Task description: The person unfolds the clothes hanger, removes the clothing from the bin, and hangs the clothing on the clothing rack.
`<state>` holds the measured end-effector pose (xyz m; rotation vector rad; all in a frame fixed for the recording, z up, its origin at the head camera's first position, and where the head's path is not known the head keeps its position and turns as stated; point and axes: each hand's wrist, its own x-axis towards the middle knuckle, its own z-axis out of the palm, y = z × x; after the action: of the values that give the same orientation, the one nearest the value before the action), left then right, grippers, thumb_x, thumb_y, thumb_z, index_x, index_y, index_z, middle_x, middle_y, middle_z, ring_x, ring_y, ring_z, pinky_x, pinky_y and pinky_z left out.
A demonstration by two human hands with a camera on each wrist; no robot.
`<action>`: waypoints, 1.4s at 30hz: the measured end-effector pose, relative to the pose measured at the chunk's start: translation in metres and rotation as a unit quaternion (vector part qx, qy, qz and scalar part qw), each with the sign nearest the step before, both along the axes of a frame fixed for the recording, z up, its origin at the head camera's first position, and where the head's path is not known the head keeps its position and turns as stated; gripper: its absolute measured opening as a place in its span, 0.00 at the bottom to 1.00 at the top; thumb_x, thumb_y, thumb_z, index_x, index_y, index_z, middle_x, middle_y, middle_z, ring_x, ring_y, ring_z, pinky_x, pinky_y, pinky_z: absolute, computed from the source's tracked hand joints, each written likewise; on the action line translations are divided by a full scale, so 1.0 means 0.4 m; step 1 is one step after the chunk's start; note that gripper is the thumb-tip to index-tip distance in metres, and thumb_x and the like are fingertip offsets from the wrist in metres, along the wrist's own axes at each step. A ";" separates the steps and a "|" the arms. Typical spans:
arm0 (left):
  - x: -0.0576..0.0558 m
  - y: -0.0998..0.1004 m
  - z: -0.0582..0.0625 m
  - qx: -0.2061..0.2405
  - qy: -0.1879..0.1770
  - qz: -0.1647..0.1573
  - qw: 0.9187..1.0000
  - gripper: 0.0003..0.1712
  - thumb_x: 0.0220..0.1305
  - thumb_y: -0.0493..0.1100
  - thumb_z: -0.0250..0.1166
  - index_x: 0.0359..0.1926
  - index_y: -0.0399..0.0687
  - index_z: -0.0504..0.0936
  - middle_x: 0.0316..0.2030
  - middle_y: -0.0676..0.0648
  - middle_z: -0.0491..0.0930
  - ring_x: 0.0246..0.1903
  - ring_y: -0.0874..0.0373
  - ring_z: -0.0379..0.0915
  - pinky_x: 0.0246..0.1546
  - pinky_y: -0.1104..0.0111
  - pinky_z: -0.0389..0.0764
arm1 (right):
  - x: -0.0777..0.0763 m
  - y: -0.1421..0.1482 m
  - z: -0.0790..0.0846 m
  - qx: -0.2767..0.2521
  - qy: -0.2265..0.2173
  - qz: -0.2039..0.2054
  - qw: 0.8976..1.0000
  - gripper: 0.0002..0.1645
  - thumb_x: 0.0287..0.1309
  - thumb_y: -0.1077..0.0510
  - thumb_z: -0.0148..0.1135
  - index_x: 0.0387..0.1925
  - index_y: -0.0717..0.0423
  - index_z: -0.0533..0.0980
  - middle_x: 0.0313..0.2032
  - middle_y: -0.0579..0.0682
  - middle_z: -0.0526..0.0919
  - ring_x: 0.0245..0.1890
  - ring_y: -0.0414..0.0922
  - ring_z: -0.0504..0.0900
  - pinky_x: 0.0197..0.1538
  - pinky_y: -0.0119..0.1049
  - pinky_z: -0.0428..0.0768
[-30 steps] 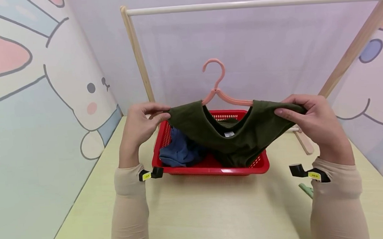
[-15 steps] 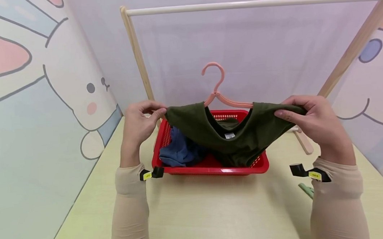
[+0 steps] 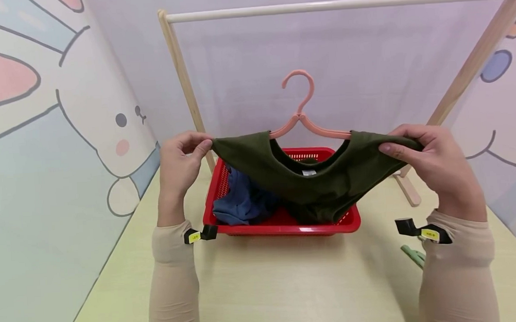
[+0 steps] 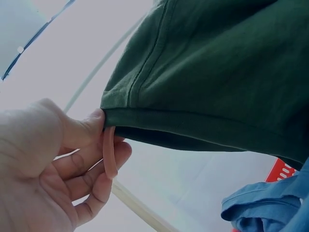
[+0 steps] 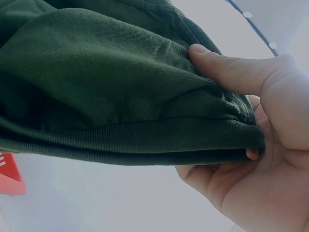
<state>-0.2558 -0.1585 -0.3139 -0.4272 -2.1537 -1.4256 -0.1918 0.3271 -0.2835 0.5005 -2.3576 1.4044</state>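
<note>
A dark green short-sleeved shirt hangs on a pink clothes hanger, whose hook and upper arms rise from the neck opening. My left hand pinches the edge of one sleeve between thumb and fingers. In the left wrist view, a pink hanger end pokes out below that sleeve by the fingers. The other shoulder and sleeve are gripped by my right hand, thumb on the front. In the right wrist view, the hanger's tip just shows at the sleeve opening. The shirt's lower part hangs down into the basket.
Behind the shirt, a red perforated basket holds blue cloth. A wooden-legged rack with a white rail spans the back. Partly hidden by the right forearm, a green object lies on the table. Printed walls enclose the sides.
The shirt and hanger have risen a little and shifted slightly right. My hands have moved further apart, drawing the shoulders wider. The basket stays in place.
</note>
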 end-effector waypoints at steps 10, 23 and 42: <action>0.001 -0.006 0.001 0.059 -0.017 -0.028 0.998 0.11 0.78 0.40 0.73 0.51 0.36 0.92 0.41 0.46 0.89 0.40 0.55 0.86 0.47 0.69 0.84 | 0.004 0.012 -0.003 -0.122 0.001 0.027 0.992 0.06 0.67 0.74 0.73 0.42 0.76 0.84 0.29 0.52 0.89 0.27 0.43 0.80 0.30 0.30 0.76; 0.000 -0.007 -0.003 0.034 -0.038 -0.036 0.998 0.12 0.79 0.40 0.71 0.55 0.40 0.93 0.44 0.41 0.89 0.42 0.54 0.84 0.42 0.67 0.80 | 0.003 0.007 -0.001 -0.188 0.011 0.047 0.981 0.09 0.65 0.76 0.74 0.43 0.81 0.83 0.31 0.55 0.91 0.30 0.43 0.88 0.39 0.27 0.85; -0.012 0.010 -0.011 0.086 -0.038 -0.035 0.995 0.15 0.79 0.43 0.72 0.55 0.35 0.91 0.42 0.41 0.91 0.38 0.58 0.89 0.49 0.69 0.88 | 0.003 0.008 -0.003 -0.208 0.035 0.048 0.976 0.08 0.64 0.78 0.73 0.43 0.82 0.83 0.31 0.55 0.92 0.28 0.43 0.89 0.39 0.27 0.86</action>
<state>-0.2605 -0.1547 -0.3185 -0.3939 -2.0708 -1.6768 -0.1905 0.3302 -0.2846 0.5350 -1.9289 1.8303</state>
